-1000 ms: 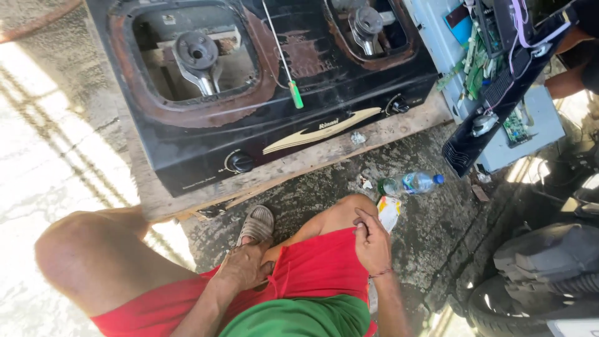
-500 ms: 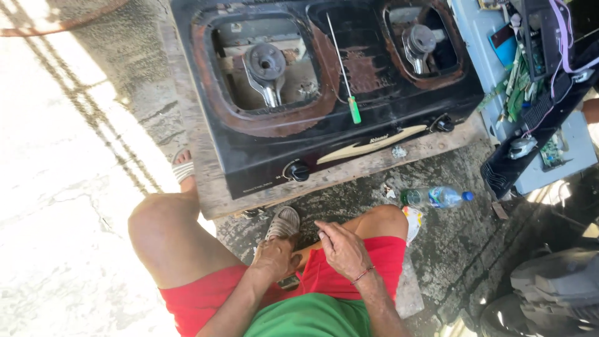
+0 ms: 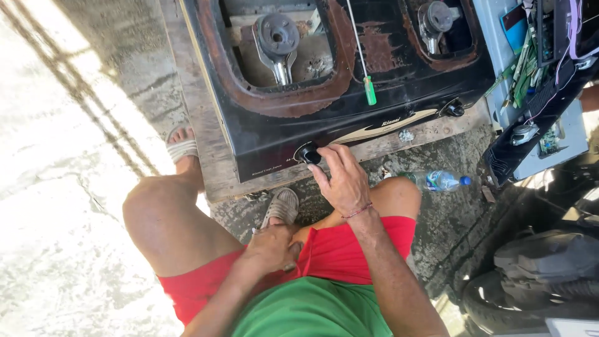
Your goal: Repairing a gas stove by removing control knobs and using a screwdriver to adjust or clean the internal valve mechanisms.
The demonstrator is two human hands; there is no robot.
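Observation:
A black, rusty two-burner gas stove [image 3: 268, 140] lies on a wooden board [image 3: 212, 156] in front of me. My right hand [image 3: 342, 178] reaches to its front panel, thumb and fingers closed around the left black control knob [image 3: 308, 153]. My left hand [image 3: 273, 247] rests on my leg in red shorts, fingers curled, holding nothing that I can see. A second knob [image 3: 453, 110] sits further right on the panel. A screwdriver with a green handle [image 3: 369, 90] lies on the stove top between the two burners [image 3: 276, 34].
A plastic water bottle [image 3: 437, 180] lies on the concrete by my right knee. Opened electronics with circuit boards [image 3: 536, 81] stand at the right. A dark tyre [image 3: 530, 293] fills the lower right corner. My sandalled feet [image 3: 182, 148] rest beside the board.
My right hand has lifted off my thigh and moved forward onto the stove's left knob. The view has shifted, bringing the stove closer and further right.

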